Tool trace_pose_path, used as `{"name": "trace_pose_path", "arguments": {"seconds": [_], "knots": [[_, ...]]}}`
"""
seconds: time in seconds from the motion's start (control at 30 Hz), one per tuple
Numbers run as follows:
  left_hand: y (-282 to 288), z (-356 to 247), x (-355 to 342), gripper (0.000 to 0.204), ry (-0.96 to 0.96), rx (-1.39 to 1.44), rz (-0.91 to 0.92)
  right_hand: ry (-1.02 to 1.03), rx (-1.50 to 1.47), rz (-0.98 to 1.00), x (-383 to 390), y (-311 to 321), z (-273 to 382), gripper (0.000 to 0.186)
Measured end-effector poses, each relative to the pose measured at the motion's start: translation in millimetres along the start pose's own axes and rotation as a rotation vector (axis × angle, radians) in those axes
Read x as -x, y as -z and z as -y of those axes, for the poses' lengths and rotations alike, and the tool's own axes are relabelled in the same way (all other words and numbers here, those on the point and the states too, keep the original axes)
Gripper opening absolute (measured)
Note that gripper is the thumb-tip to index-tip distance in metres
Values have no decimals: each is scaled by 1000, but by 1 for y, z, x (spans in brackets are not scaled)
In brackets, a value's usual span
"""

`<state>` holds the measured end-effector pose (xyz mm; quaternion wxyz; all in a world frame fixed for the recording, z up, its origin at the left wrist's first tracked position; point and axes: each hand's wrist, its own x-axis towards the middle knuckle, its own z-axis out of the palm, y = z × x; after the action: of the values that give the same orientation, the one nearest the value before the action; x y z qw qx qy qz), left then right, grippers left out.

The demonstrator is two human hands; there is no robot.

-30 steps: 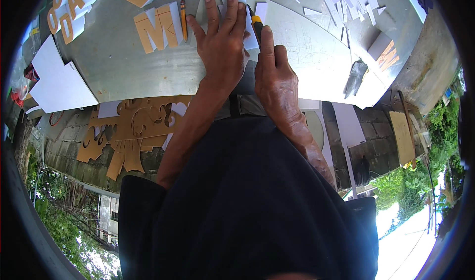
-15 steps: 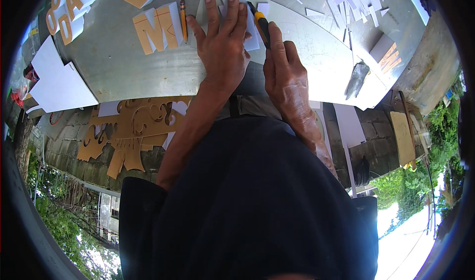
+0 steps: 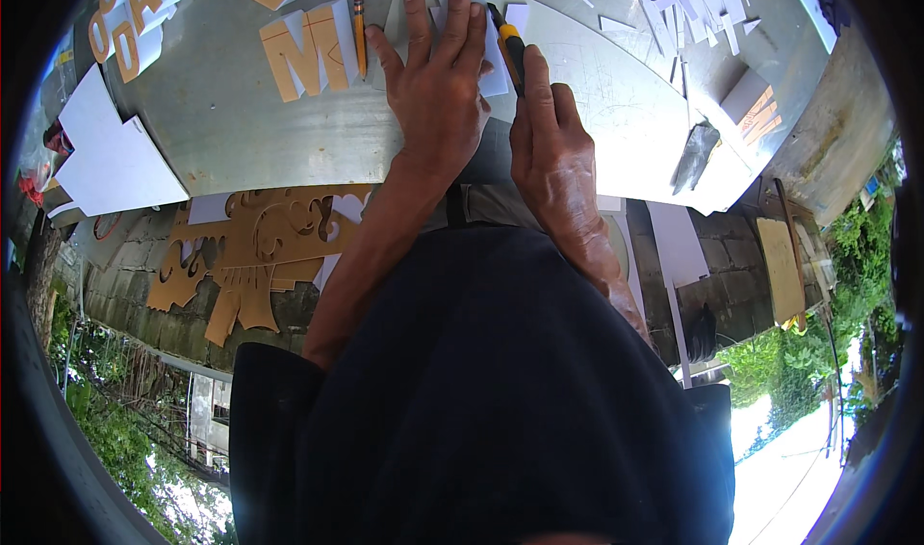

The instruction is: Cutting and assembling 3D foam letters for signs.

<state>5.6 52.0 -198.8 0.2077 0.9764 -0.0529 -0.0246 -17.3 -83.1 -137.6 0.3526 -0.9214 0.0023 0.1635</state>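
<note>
1. Here's the right hand (image 3: 551, 136), wrapped around a black-and-yellow cutter with a slim handle (image 3: 511, 46), index finger stretched along it.
2. The left hand (image 3: 438, 92) lies flat, fingers spread, grasping nothing, palm down over a white rectangular piece (image 3: 494, 80).
3. That white piece sits under the left fingers, above the shiny grey table (image 3: 289, 150); the cutter's front end is right by its right edge, blade contact too small to tell.
4. Just left, an orange-yellow pencil (image 3: 360, 39), then a tan-faced white zigzag block (image 3: 308, 49).
5. Farther right, a loose heap of thin white offcuts (image 3: 695, 6).
</note>
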Motion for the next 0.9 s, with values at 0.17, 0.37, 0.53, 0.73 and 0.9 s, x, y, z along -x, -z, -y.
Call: {"name": "trace_pose_path", "arguments": {"seconds": [0.17,0.37,0.53,0.73,0.9], "knots": [[2,-1,0,55,16,-30,7,7,8,10,2,-1,1,60],[1,-1,1,55,19,-18,16,-27,6,43,7,1,4,61],[2,-2,0,56,19,0,8,56,86,58,8,1,-2,74],[-1,-1,2,56,13,1,-5,56,128,73,9,3,0,74],[0,-1,1,56,14,6,2,62,133,62,10,2,1,74]]}}
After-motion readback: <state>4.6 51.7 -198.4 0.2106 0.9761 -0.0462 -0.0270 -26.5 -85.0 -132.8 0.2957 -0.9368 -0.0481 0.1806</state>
